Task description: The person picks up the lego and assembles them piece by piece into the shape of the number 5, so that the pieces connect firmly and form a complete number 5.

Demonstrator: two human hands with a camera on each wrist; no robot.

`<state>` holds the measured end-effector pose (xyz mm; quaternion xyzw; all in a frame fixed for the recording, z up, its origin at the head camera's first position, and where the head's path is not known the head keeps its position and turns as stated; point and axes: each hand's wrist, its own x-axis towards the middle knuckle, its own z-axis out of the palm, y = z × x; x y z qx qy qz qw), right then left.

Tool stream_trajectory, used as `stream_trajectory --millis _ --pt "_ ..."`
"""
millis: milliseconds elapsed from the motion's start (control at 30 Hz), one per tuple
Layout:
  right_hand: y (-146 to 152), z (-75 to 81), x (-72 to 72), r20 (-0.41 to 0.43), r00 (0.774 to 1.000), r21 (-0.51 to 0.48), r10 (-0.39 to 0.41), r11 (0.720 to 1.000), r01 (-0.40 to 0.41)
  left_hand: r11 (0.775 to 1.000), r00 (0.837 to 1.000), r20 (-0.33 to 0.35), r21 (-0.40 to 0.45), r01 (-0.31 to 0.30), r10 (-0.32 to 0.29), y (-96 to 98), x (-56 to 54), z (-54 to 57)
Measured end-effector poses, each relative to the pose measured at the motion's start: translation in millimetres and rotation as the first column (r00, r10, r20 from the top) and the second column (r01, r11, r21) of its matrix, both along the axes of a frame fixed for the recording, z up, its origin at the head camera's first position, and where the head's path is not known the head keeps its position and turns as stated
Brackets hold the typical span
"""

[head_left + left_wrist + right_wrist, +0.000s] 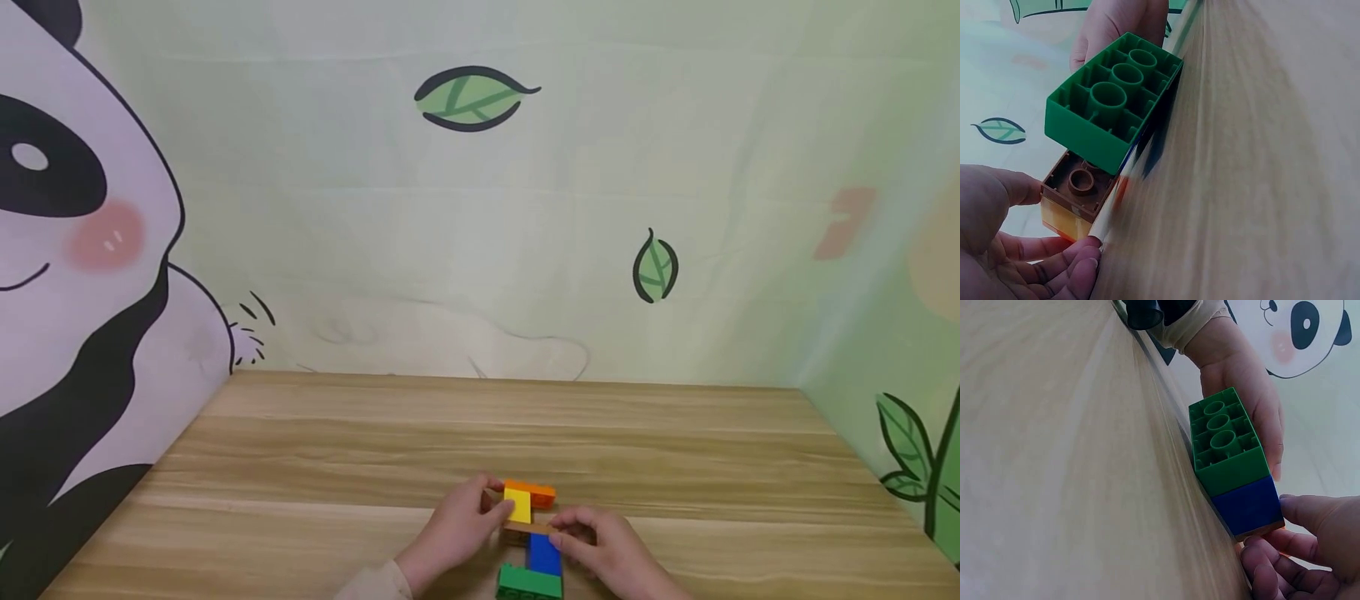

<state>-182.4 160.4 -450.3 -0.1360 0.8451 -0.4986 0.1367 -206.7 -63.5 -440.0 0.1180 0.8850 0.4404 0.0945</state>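
Observation:
Several joined toy building bricks lie on the table: a green brick (529,583) nearest me, then a blue brick (545,555), a brown brick (516,538), a yellow brick (519,500) and an orange brick (542,496) farthest away. My left hand (462,521) grips the stack from the left around the yellow and brown bricks. From the other side, my right hand (609,550) pinches it at the blue brick, its fingers by the brown edge. The green brick (1110,109) shows its hollow underside in both wrist views. Hands partly hide the middle joints.
A wood-grain table (337,442) spreads around the bricks. Behind it hangs a pale green backdrop (360,225) with printed leaves, and a panda picture (142,317) covers the left side. A dark round object (1144,314) appears at the top of the right wrist view.

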Motion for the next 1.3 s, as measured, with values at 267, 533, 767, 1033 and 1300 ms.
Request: stream_trajectory --millis 267,533,767,1033,1300 --pt "-1.6 0.8 0.3 -0.011 1.0 0.007 0.009 1.0 -0.009 1.0 0.999 -0.036 -0.008 0.006 -0.006 -1.5 3.7 2.7" --pt "-5.1 0.5 -1.8 -0.002 1.0 0.006 0.017 1.0 -0.017 1.0 0.999 -0.044 -0.015 -0.01 0.01 -5.1 3.8 2.8" --pt "-4.3 1.7 -2.9 0.032 0.999 -0.003 0.017 1.0 -0.017 1.0 0.999 -0.047 0.002 -0.016 0.016 -7.2 3.4 1.9" --pt "2.9 4.5 -2.7 0.073 0.997 -0.018 -0.005 1.0 0.006 0.999 0.998 -0.059 0.03 -0.015 0.017 -5.2 3.9 7.0" --pt "9.7 4.1 -3.4 0.062 0.997 -0.012 -0.04 0.999 0.041 0.998 0.999 -0.052 0.062 0.01 -0.007 -4.0 1.5 9.0"
